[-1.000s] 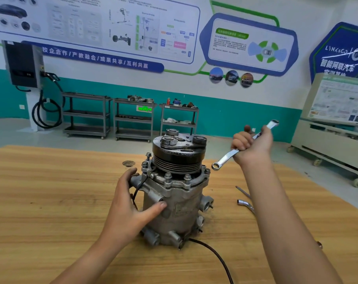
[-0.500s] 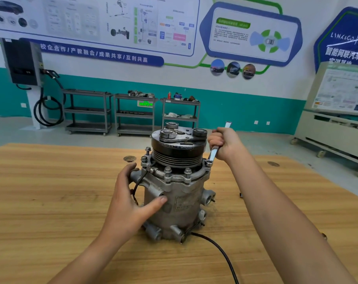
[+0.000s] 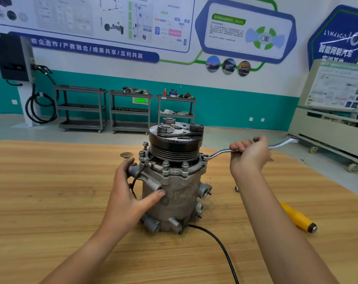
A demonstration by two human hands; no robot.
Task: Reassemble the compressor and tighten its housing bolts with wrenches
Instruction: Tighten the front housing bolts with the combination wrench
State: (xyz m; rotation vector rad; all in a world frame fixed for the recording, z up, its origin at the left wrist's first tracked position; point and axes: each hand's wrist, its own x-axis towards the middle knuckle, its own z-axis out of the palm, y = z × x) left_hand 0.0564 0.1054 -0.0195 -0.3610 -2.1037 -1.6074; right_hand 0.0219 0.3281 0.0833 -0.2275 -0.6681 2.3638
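Hands [image 3: 129, 193] [image 3: 249, 158] grip compressor [image 3: 180, 193] and wrench [image 3: 217, 153]; yellow-handled tool [image 3: 297, 217] nearby.

On your tabletop [image 3: 51, 201], to your right: one yellow-handled tool [image 3: 295, 216], lying flat. Beyond you, along the teal wall: three grey shelf carts [image 3: 130, 125], one black wall charger [image 3: 12, 56], posters [image 3: 112, 23] above.

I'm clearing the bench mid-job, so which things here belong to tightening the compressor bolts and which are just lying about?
In the job: compressor, held by the left hand; housing bolts; wrench, held by the right hand, its ring on a bolt.
Lying about: yellow-handled tool and small metal piece on the table; shelf carts behind.
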